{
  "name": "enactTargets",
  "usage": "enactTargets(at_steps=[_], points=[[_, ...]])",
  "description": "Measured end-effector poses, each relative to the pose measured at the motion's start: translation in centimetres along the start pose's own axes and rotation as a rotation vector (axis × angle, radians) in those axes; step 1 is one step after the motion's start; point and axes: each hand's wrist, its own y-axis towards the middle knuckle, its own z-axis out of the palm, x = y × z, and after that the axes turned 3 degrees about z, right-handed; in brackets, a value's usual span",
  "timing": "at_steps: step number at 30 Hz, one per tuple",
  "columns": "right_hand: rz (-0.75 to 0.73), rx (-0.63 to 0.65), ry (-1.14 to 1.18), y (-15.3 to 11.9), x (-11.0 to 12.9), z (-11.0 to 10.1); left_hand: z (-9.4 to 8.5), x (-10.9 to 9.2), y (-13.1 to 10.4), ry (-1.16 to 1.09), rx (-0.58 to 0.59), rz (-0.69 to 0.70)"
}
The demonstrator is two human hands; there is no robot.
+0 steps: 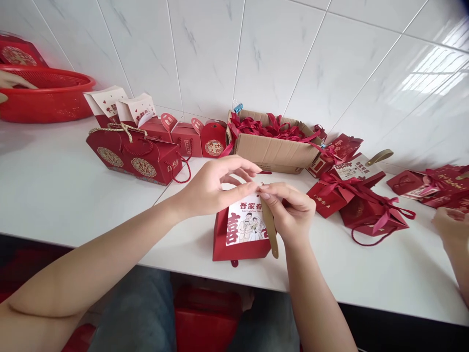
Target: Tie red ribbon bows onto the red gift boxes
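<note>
A red box with a white printed front (248, 227) stands near the table's front edge, below both hands. My right hand (291, 208) pinches a tan strap (270, 227) at its upper end, and the strap hangs down over the box's right side. My left hand (223, 188) is over the box's top left, its fingers curved and apart, the thumb tip close to the right fingertips. Small thin prongs show at the strap's top. Whether the left thumb touches them is too small to tell.
Behind, a cardboard box (276, 146) holds red ribbons. Red gift boxes (135, 156) stand at the left, ribboned boxes (377, 210) at the right. A red basket (47, 102) and a person's hand are far left; another person's hand (452, 227) is far right.
</note>
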Motion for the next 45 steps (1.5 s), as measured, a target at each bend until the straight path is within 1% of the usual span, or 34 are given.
enactTargets(at_steps=[2, 5, 7, 10, 12, 14, 16, 18, 21, 23, 28, 37, 45], points=[[-0.016, -0.034, -0.035, 0.0, -0.2, 0.0, 0.5, 1.3, -0.9, -0.135, 0.017, -0.064], [-0.050, -0.073, -0.095, -0.1, -0.5, 0.1, 1.8, 2.7, -2.3, -0.241, -0.033, -0.157], [-0.087, -0.108, -0.123, -0.2, -0.6, 0.3, 2.7, 3.1, -3.0, -0.269, -0.069, -0.179], [-0.091, -0.242, -0.112, -0.2, -0.6, 0.5, 3.2, 3.4, -3.5, -0.243, -0.149, -0.130], [-0.090, -0.349, -0.098, -0.2, -0.5, 0.6, 2.9, 3.5, -3.7, -0.194, -0.223, -0.090], [-0.113, -0.395, -0.111, -0.1, -0.3, 0.6, 2.6, 3.6, -3.7, -0.128, -0.290, -0.063], [-0.155, -0.350, -0.157, -0.1, -0.1, 0.7, 2.3, 3.6, -3.7, -0.055, -0.348, -0.030], [-0.223, -0.233, -0.208, -0.2, 0.1, 0.8, 2.3, 3.7, -3.7, 0.003, -0.374, 0.033], [-0.316, -0.061, -0.291, -0.2, 0.5, 1.1, 2.6, 3.6, -3.7, 0.032, -0.358, 0.113], [-0.317, -0.021, -0.345, -0.3, 0.6, 1.3, 2.8, 3.7, -3.7, 0.017, -0.351, 0.098], [-0.282, -0.035, -0.384, -0.3, 0.6, 1.5, 2.6, 4.0, -3.5, -0.051, -0.343, -0.005], [-0.216, -0.072, -0.389, -0.4, -0.3, 1.9, 2.3, 4.3, -3.2, -0.060, -0.301, -0.063], [-0.230, -0.072, -0.400, -0.4, -0.4, 1.9, 2.4, 4.3, -3.3, -0.058, -0.294, -0.104]])
